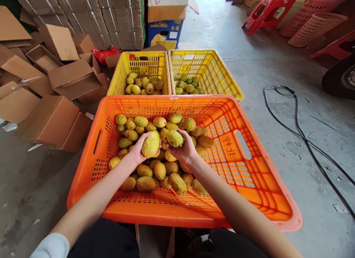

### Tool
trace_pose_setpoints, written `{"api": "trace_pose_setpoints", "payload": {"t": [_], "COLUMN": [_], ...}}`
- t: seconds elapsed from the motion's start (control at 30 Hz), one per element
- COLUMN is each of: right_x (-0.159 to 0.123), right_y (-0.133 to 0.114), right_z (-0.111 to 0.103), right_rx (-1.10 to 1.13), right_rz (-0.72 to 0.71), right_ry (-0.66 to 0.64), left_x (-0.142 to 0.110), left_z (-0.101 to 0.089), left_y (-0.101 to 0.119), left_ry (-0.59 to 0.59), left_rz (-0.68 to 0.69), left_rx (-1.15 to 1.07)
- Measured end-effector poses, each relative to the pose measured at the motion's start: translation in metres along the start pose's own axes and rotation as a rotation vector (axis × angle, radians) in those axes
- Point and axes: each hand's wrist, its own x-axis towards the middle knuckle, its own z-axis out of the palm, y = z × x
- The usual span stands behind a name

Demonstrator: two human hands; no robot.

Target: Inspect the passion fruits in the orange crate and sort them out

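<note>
My left hand is wrapped round a pale yellow, papaya-like oval fruit. Just to its right, my right hand cups a greener fruit of the same kind, its fingers curled round the far side. Both hands hover over a large orange plastic basket. Inside it lies a pile of yellow, green and brownish oval fruits, heaped toward the left and middle. The fingers under both held fruits are partly hidden.
Beyond the orange basket stand two yellow crates with more fruit. Loose cardboard boxes are piled on the left, before stacked flattened cartons. A black cable, a wheel and a red stool are on the right.
</note>
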Motion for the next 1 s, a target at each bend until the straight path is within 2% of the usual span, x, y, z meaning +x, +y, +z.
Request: {"api": "trace_pose_setpoints", "payload": {"t": [0.23,0.4,0.67,0.87,1.0], "right_x": [0.0,0.004,0.004,-0.005,0.0], "right_y": [-0.001,0.001,0.003,0.003,0.007], "right_z": [0.004,0.004,0.002,0.012,0.008], "right_rx": [0.033,0.034,-0.018,-0.075,-0.15], "right_rz": [0.023,-0.018,-0.039,-0.05,-0.097], "right_ry": [0.015,0.039,-0.025,-0.004,0.074], "left_x": [0.002,0.002,0.001,-0.002,-0.004], "left_z": [0.0,0.001,0.001,0.004,0.006], "left_y": [0.0,0.001,0.0,-0.002,-0.001], "left_ry": [0.064,0.125,0.101,0.102,0.1], "left_rz": [0.035,0.04,0.046,0.066,0.062], "left_rx": [0.0,-0.036,-0.043,-0.017,0.027]}}
